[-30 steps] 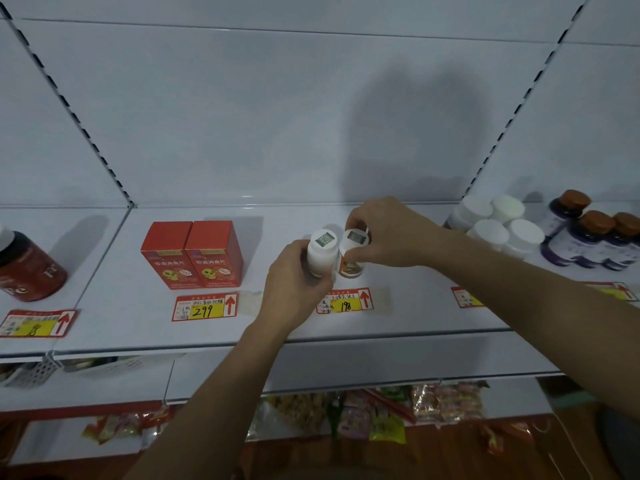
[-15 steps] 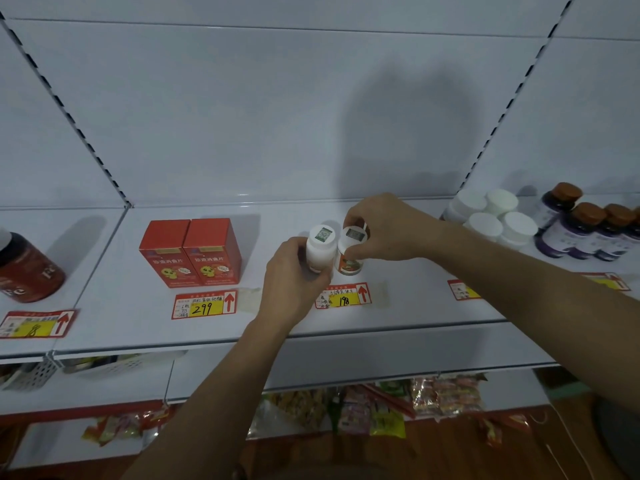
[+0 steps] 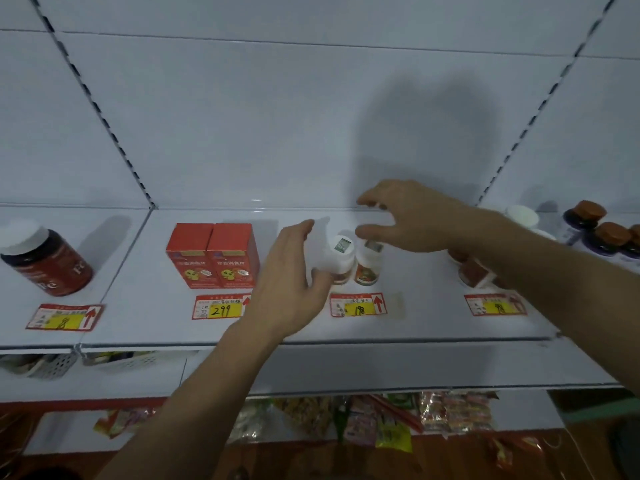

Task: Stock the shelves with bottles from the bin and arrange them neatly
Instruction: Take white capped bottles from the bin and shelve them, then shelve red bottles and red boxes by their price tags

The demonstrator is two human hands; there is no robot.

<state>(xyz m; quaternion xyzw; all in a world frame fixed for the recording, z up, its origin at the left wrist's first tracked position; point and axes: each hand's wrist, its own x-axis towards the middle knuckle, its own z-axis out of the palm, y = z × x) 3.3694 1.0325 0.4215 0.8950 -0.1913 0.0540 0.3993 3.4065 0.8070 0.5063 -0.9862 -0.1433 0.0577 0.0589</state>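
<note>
Now both hands, left hand [image 3: 287, 282] and right hand [image 3: 405, 216], are hovering with fingers spread, holding nothing, beside two white-capped bottles [image 3: 353, 261] standing on the shelf [image 3: 433, 327]

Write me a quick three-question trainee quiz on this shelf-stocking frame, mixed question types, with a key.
1. True or false: the left hand grips one of the two small white-capped bottles.
2. Multiple choice: the price tag right in front of those bottles reads A) 299 B) 198 C) 98.
3. Fill in: directly left of the small bottles stand two ___ boxes.

Key: 1 false, both hands are open, the right hand hovering above the bottles; 2 B; 3 red.
</note>
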